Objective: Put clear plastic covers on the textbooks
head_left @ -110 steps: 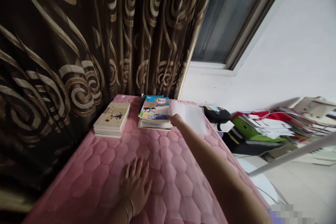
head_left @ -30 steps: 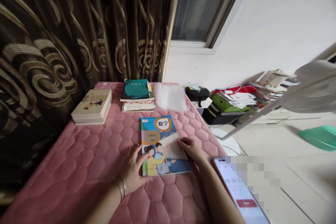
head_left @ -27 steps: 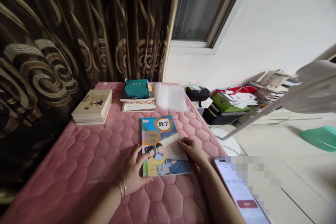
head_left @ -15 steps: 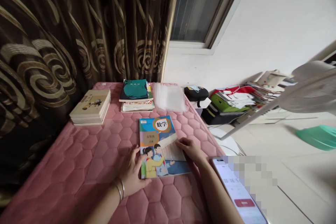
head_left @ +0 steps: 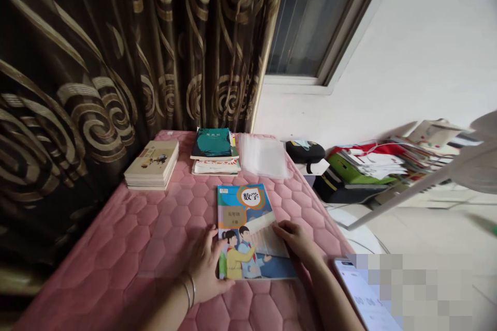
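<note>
A mathematics textbook (head_left: 248,240) with a blue cover and two cartoon children lies face up on the pink quilted mattress. At its left side is my left hand (head_left: 206,268), fingers along the spine and thumb by the lower corner. My right hand (head_left: 300,242) holds the opposite edge, its fingertips on the cover. A clear plastic sheet (head_left: 171,238) is faintly visible left of the textbook; whether it runs underneath cannot be made out. Behind the textbook lies a pile of clear plastic covers (head_left: 266,158).
A stack of beige books (head_left: 151,163) sits at the far left, a pile topped by a teal book (head_left: 212,143) at the back. To the right are a phone (head_left: 367,295), a white fan (head_left: 419,186) and a black case (head_left: 305,151). Dark patterned curtains (head_left: 97,103) hang at left.
The whole view has shifted, so everything appears lower and further right. Both hands keep their places at the textbook's sides, and the textbook has not visibly moved on the mattress.
</note>
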